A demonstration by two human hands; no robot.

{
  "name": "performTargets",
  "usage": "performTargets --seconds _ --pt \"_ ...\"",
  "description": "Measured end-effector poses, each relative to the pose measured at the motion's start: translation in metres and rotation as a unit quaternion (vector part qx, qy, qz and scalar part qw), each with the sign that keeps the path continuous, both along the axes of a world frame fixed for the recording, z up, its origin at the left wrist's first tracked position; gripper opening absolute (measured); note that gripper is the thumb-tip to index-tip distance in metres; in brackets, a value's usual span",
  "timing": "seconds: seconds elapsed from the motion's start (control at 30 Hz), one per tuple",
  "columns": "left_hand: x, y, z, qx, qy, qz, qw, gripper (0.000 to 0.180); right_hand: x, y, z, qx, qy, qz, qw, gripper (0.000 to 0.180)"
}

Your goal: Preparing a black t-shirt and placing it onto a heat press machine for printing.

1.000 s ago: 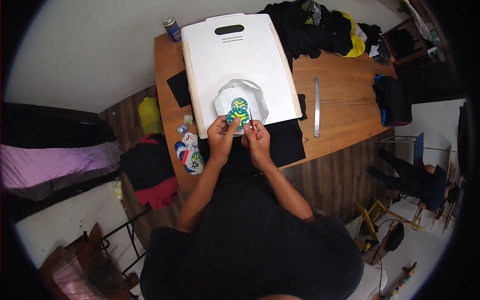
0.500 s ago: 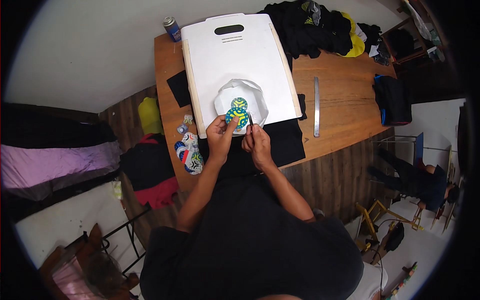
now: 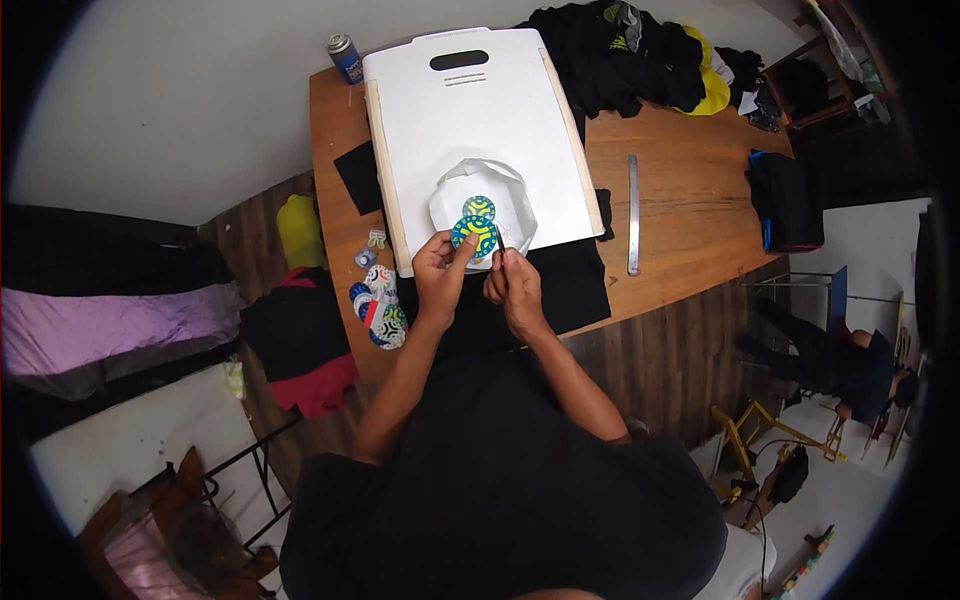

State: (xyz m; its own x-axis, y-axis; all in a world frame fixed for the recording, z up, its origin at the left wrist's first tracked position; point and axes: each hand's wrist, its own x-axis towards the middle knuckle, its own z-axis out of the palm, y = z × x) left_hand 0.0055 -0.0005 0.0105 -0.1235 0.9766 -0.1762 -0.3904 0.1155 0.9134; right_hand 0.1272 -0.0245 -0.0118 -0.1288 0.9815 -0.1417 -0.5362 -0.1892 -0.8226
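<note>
My left hand (image 3: pixel 438 270) pinches a round teal patch (image 3: pixel 475 238) with a yellow pattern at its lower left edge, thumb on top. A smaller matching round patch (image 3: pixel 479 206) lies just beyond it in a white, crumpled-rim container (image 3: pixel 516 205). At the patch's right edge my right hand (image 3: pixel 515 285) is closed on a dark slim pointed tool (image 3: pixel 499 235); whether it is scissors or tweezers is too small to tell. Both hands are over the near edge of a white board (image 3: pixel 470 120). Black cloth (image 3: pixel 570 285) lies beneath the board.
On the wooden table (image 3: pixel 690 200) lie a metal ruler (image 3: pixel 633 215) at right and several round patterned patches (image 3: pixel 382 310) at left. A spray can (image 3: pixel 344 58) stands at the far left. Dark clothing (image 3: pixel 610 50) is heaped at the back. Another person (image 3: pixel 840 360) is at the right.
The dark tool's tip shifts slightly against the patch's right edge. Both hands stay in nearly the same place.
</note>
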Motion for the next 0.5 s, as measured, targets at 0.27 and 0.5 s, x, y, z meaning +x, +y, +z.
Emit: performTargets --seconds 0.27,0.5 --pt "0.0006 0.0007 0.0006 0.005 0.001 0.001 1.000 0.014 -0.0003 0.0005 0.0005 0.004 0.018 -0.005 1.000 0.034" --pt "0.0005 0.0006 0.0015 0.001 0.001 -0.003 1.000 0.015 0.0005 0.0012 -0.0014 0.010 0.016 -0.003 1.000 0.034"
